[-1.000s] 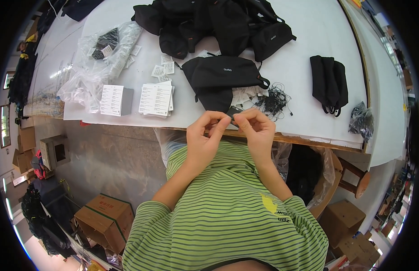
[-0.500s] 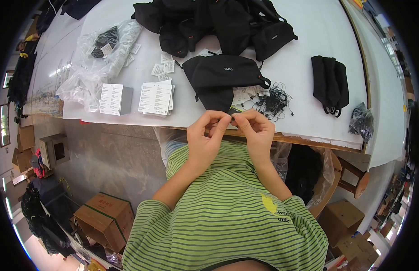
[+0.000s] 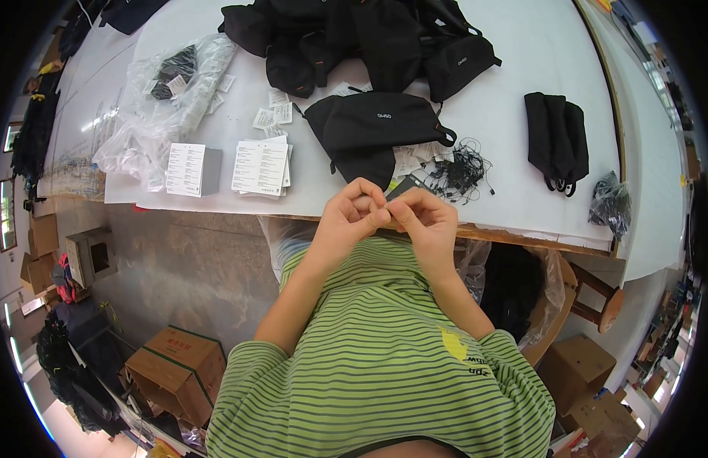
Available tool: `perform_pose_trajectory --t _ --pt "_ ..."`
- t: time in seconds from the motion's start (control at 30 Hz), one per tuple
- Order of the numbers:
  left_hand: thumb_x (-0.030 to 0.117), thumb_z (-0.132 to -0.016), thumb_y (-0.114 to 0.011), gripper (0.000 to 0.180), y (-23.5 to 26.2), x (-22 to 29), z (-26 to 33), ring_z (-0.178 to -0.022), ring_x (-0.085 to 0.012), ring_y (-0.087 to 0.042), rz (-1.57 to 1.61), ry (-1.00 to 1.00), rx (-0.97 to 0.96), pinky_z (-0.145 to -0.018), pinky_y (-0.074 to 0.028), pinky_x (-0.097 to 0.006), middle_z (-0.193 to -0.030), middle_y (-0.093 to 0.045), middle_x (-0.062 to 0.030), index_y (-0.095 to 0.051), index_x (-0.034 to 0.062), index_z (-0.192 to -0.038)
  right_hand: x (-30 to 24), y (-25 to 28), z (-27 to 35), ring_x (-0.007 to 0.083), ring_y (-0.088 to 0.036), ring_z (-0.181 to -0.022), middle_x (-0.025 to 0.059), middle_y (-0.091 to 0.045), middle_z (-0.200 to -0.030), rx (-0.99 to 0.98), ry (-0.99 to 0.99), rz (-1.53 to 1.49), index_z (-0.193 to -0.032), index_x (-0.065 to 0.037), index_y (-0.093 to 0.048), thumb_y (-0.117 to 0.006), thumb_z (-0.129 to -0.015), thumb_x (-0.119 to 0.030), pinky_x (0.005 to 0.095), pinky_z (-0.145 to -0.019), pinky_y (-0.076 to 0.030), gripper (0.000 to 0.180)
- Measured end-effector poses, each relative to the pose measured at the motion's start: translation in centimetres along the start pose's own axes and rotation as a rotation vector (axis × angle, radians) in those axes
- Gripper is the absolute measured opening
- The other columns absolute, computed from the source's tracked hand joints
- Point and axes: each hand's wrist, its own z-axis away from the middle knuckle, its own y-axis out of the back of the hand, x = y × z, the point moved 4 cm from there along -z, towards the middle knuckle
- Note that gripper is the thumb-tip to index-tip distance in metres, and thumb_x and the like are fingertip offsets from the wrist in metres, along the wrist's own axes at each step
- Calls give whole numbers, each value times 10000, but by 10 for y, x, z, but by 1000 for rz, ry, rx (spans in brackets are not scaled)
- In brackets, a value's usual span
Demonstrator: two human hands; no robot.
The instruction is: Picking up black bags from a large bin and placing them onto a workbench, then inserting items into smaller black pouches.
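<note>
My left hand (image 3: pixel 349 220) and my right hand (image 3: pixel 425 223) meet at the table's near edge, thumbs and fingertips pinched together. Whatever they grip is too small and too covered to name. Just beyond the fingers lies a black bag (image 3: pixel 373 122) with a small pale print and a zip cord. Part of a dark card (image 3: pixel 409 184) shows behind my right hand. To its right is a tangle of thin black cords (image 3: pixel 462 169), with white paper tags (image 3: pixel 412 158) partly under the bag.
Farther back lies a heap of black bags (image 3: pixel 354 42). On the left are two stacks of white cards (image 3: pixel 260 166), (image 3: pixel 187 169) and a clear plastic bag (image 3: pixel 193 99). Folded black bags (image 3: pixel 556 141) and a small packet (image 3: pixel 611 202) lie right. A cardboard box (image 3: pixel 178 374) stands on the floor.
My hands have shifted slightly, with the left fingers rising and the fingertips pressing closer together. The dark card behind my right hand shows more. The table things have kept their places.
</note>
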Motion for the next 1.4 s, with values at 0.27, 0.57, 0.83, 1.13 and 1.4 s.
perform_pose_trajectory --t 0.27,0.57,0.83,1.13,1.4 --pt "158 -908 -632 159 -3 -6 2 -539 9 -341 11 -68 91 -477 -233 -167 -703 -529 55 -509 66 -947 1 -5 -2 58 -592 -700 16 -639 -770 30 30 -13 -847 21 -655 -678 -857 -67 191 -649 -480 92" --pt "141 -916 -620 130 -5 4 4 -561 10 -373 -95 -10 132 -497 -262 -167 -723 -587 42 -573 38 -980 2 9 -9 70 -582 -666 31 -649 -746 16 -51 12 -849 7 -670 -685 -857 -104 195 -623 -464 112" --pt "122 -896 -643 114 0 9 12 -597 2 -410 -253 -79 242 -534 -306 -170 -700 -563 62 -603 27 -944 1 19 -23 97 -602 -717 42 -674 -787 -194 -33 336 -932 -4 -691 -695 -833 -122 232 -675 -468 155" --pt "153 -840 -680 163 -24 -2 37 -572 -84 -433 -884 116 -87 -543 -358 -236 -628 -509 -4 -623 15 -905 21 -25 -45 374 -355 -1282 138 -450 -1368 -375 360 1185 -1313 -99 -500 -744 -718 -278 458 -1074 -293 667" --pt "162 -837 -682 158 -28 2 36 -623 -123 -485 -939 92 -119 -571 -393 -257 -740 -553 -32 -627 37 -915 24 -19 -67 340 -522 -1141 133 -623 -1157 -176 430 1113 -1165 -68 -621 -628 -828 -186 421 -985 -404 358"
